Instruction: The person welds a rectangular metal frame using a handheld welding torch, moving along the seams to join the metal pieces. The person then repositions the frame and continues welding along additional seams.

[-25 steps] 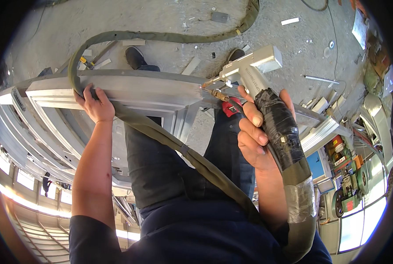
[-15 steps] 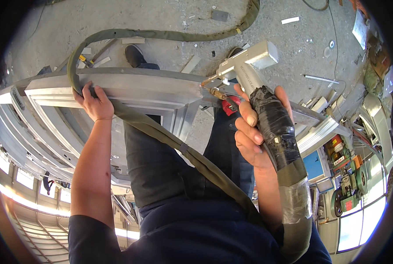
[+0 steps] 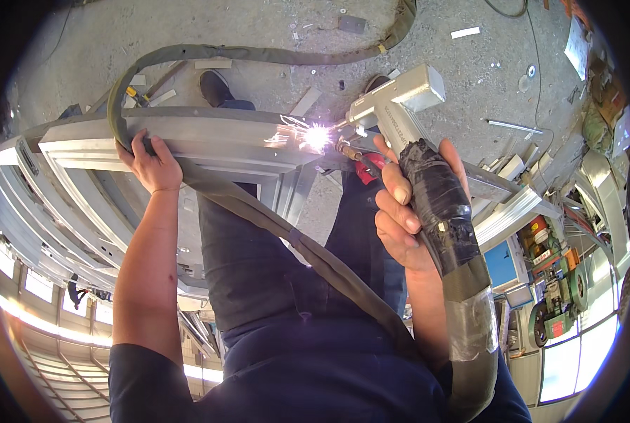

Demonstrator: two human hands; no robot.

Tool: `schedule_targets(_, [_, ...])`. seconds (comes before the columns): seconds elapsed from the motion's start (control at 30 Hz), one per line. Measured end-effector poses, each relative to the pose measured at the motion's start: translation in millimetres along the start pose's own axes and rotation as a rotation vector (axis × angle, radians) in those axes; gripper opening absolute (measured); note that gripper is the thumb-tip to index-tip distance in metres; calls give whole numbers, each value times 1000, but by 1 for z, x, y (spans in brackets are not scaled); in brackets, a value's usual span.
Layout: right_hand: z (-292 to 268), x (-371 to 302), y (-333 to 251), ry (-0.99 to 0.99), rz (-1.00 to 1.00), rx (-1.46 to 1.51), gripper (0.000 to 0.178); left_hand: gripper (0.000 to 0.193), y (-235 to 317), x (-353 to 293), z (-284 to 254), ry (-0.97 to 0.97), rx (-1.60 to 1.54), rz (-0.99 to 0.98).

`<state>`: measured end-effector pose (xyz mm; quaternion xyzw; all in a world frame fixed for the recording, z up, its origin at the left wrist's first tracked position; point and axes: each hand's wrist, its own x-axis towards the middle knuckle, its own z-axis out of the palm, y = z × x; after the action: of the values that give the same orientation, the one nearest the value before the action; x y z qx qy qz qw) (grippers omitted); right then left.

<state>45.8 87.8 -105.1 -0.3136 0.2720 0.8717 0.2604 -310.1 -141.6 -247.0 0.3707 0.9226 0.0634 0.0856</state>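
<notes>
Navy short-sleeved shirt, dark trousers

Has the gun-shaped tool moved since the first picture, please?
Yes, slightly: the gun-shaped tool in the right hand has shifted left and toward the picture's top, judged against the white floor strip.

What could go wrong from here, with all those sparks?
Spatter might burn the bare right hand, which grips the torch close to the bright sparks. Some streak left over the metal frame, so the bare left hand, there on the sleeved hose, could catch heat or stray specks. That hose also crosses the person's thighs; a leg movement might tug it and shift the torch.
</notes>
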Motion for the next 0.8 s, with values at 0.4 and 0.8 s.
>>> schedule_targets(0.4, [7,0,1,75,-1,-28,80,37,-2,0,2,22,-3,2])
schedule_targets(0.8, [0,5,-5,30,-59,-13,81,37,-4,-1,3,12,5,5])
